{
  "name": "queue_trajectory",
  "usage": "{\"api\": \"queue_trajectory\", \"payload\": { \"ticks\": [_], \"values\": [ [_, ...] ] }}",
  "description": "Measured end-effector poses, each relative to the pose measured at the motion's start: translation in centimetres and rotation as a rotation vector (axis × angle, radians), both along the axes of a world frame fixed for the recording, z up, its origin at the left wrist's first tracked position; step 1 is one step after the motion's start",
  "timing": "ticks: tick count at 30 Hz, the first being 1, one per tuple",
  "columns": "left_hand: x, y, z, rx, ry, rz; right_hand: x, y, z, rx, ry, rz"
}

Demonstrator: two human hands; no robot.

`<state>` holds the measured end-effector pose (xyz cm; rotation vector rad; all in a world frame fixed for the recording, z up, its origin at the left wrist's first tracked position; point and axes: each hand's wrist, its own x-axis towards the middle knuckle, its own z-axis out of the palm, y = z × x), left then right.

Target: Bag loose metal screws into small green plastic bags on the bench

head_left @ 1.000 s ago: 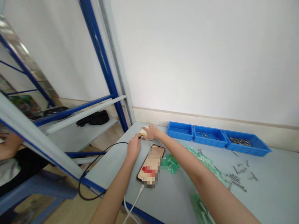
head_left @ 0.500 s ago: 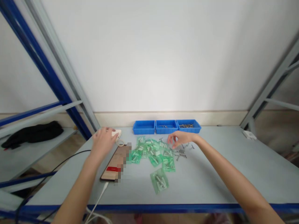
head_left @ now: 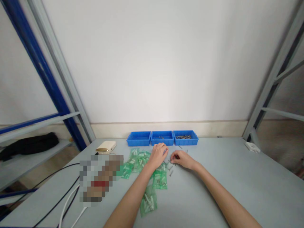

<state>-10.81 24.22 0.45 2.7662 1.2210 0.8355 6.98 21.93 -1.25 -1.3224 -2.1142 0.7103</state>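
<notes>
Bent at the fingertips, my right hand (head_left: 181,159) is closed in a pinch on a screw (head_left: 173,163) low over the table. My left hand (head_left: 158,155) is beside it, above the right side of a pile of green plastic bags (head_left: 142,161). Its fingers are curved and a little apart from the thumb, with no held thing visible. Small screws and light-coloured plugs show through the bags. A few loose screws (head_left: 171,173) lie between the hands. One bag (head_left: 148,201) lies nearer the front, partly behind my left forearm.
Three blue trays stand along the wall: the left tray (head_left: 139,138), the middle tray (head_left: 162,138) with a few screws, and the right tray (head_left: 185,137) with many. A white device (head_left: 106,147), cables and a pixelated object (head_left: 102,179) are on the left.
My left hand has moved right from the white device to the bags. My right hand has come down to the loose screws and closed on one. The view has shifted slightly.
</notes>
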Motion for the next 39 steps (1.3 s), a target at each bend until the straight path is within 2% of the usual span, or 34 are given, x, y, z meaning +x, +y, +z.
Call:
{"api": "queue_trajectory", "payload": {
  "ticks": [5,12,15,19,22,26,30,35,39],
  "values": [
    [-0.3,0.0,-0.6,0.016,0.021,0.002,-0.5,-0.7,0.0,0.078,-0.062,-0.05],
    [-0.1,-0.9,-0.6,-0.009,0.052,-0.05,-0.6,-0.4,-0.7,0.15,0.039,-0.136],
    [-0.2,-1.1,-0.7,-0.014,0.034,-0.074,-0.3,0.1,-1.1,0.173,0.21,-0.205],
    [-0.1,-1.2,-0.8,-0.051,0.02,-0.09,0.1,0.6,-1.2,0.108,0.531,-0.284],
    [0.0,-1.3,-0.8,-0.086,0.002,-0.12,-0.1,0.4,-1.0,0.07,0.607,-0.29],
    [0.4,-1.2,-0.8,-0.162,-0.217,-0.156,-0.9,-0.2,-0.5,0.109,0.61,-0.344],
    [0.6,-1.0,-0.7,-0.252,-0.453,-0.151,-1.4,-0.6,-0.3,0.223,0.509,-0.401],
    [0.5,-1.3,-0.3,-0.331,-0.439,-0.146,-1.4,-0.9,-0.1,0.233,0.404,-0.348],
    [0.4,-1.5,-0.1,-0.313,-0.412,-0.142,-1.4,-1.3,0.2,0.25,0.282,-0.313]
  ]
}}
